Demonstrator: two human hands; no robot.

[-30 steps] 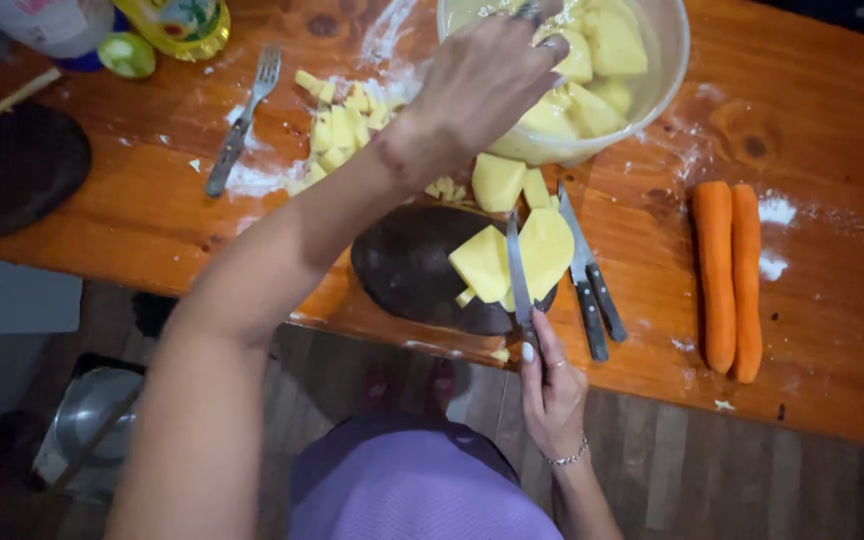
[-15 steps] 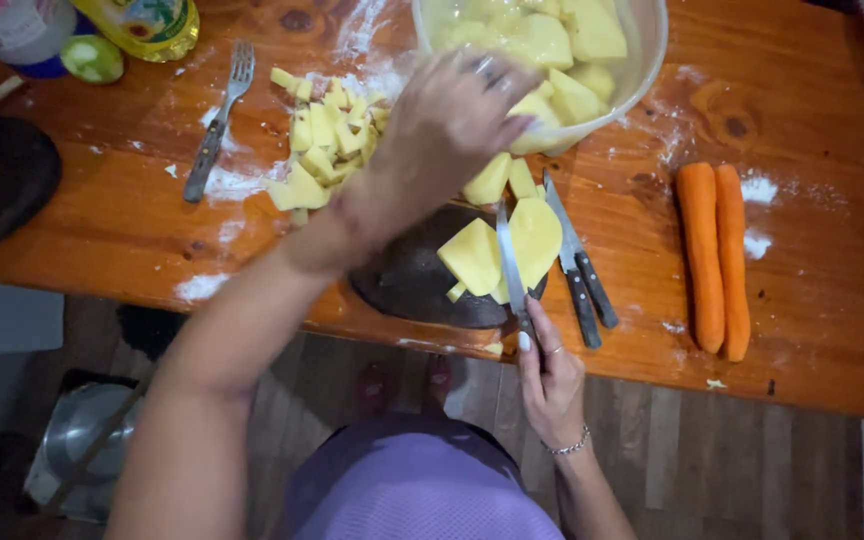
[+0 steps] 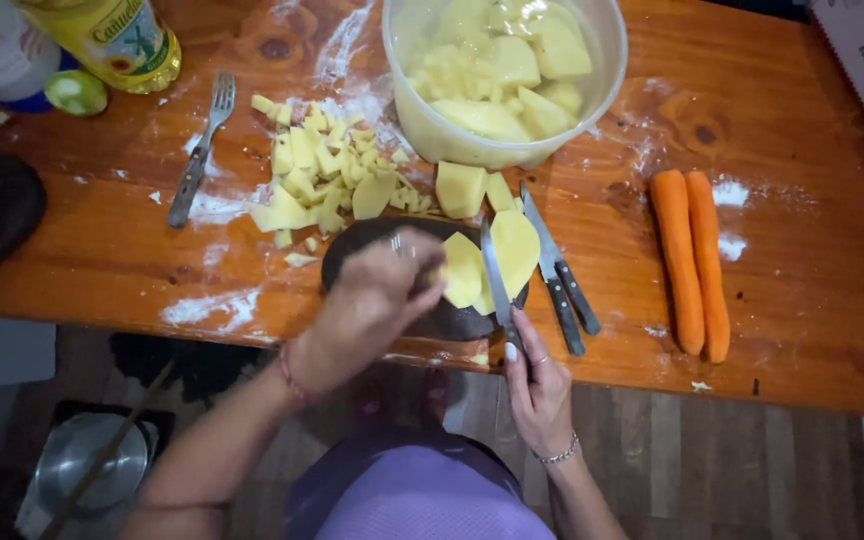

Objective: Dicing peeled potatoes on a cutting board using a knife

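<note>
Head view: on the dark round cutting board [image 3: 352,262], the left hand [image 3: 377,300] closes its fingers on a pale yellow peeled potato piece [image 3: 462,270]; the right hand [image 3: 537,385] grips a steel knife [image 3: 495,275] slicing beside it.

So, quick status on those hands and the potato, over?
Left hand steadying pale yellow potato slice on dark round board. Right hand gripping steel knife, blade on potato. Two spare knives lying alongside.

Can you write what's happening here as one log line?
left hand: steadies yellow potato slice | right hand: grips steel knife | on dark round board
</note>
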